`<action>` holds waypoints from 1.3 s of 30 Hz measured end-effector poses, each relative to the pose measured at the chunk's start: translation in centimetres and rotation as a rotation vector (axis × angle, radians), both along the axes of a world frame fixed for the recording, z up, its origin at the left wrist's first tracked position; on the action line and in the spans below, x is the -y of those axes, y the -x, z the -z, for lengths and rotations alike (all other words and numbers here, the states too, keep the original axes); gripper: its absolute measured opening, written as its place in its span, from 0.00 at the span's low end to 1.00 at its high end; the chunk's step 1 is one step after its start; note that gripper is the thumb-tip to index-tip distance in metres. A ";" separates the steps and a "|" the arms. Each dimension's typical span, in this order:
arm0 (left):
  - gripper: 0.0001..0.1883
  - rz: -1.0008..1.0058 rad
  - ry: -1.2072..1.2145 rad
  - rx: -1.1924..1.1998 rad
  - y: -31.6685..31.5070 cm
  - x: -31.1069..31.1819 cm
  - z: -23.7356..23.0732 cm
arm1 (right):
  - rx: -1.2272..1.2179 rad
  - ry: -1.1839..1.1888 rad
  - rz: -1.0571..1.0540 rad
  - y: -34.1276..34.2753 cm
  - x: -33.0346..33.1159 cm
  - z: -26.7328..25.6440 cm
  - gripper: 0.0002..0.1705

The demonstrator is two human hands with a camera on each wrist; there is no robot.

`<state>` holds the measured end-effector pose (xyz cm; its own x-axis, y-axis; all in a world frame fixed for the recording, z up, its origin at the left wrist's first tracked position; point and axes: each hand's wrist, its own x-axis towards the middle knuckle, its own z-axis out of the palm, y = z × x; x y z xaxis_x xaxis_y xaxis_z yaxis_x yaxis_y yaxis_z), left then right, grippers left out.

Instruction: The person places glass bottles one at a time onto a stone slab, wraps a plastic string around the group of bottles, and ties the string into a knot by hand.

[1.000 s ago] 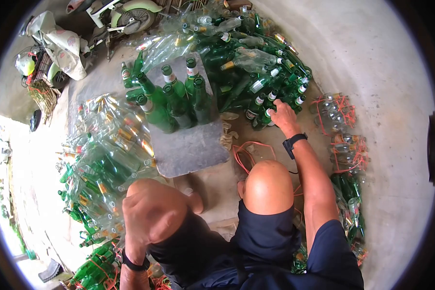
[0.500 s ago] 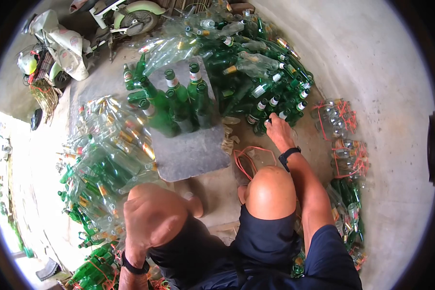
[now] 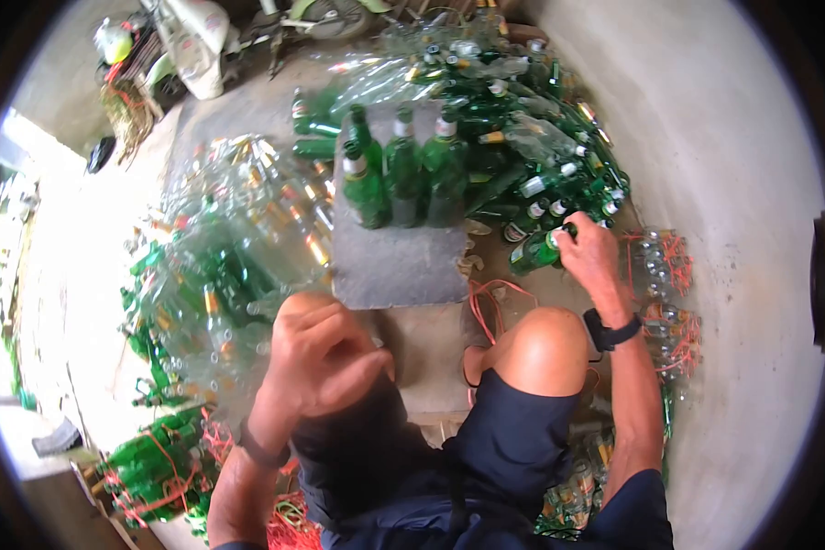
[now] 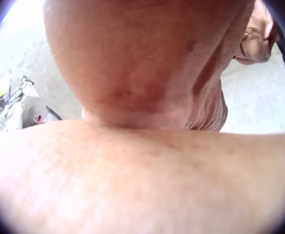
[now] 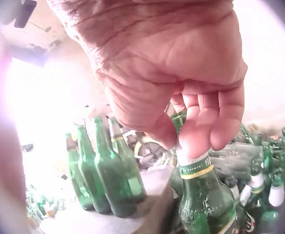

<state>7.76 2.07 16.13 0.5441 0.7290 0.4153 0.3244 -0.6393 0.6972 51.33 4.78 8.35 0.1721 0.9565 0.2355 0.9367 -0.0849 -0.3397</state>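
My right hand (image 3: 592,257) pinches the neck of a green bottle (image 3: 533,253), which tilts beside the floor pile in the head view. In the right wrist view, the thumb and fingers of that hand (image 5: 181,73) wrap the white-and-green neck label of the bottle (image 5: 203,197). Several green bottles (image 3: 403,174) stand upright on a grey board (image 3: 399,270). Over the knee at lower left is my left hand (image 3: 321,357), blurred, its fingers loosely bent with nothing in them. Only skin close up fills most of the left wrist view.
Clear and green bottles (image 3: 238,238) lie heaped left of the board. Another pile (image 3: 522,119) spreads behind and right of it. Bundles tied with pink string (image 3: 665,266) lie along the right wall. A scooter (image 3: 192,46) stands at the back left.
My right hand has drawn a green bottle out from the pile's edge. My left hand has lifted and its fingers have spread somewhat from the knee. The head view has shifted.
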 end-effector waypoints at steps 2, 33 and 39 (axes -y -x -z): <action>0.13 -0.021 0.019 0.007 0.3 0.3 0.5 | -0.037 0.052 -0.032 2.0 -0.1 -4.0 0.13; 0.16 -0.061 0.026 0.062 1.8 0.5 0.4 | -0.143 -0.028 -0.643 23.5 -9.1 -4.7 0.10; 0.16 -0.067 0.056 0.076 1.7 0.5 0.6 | -0.115 -0.035 -0.636 24.2 -9.6 -4.1 0.11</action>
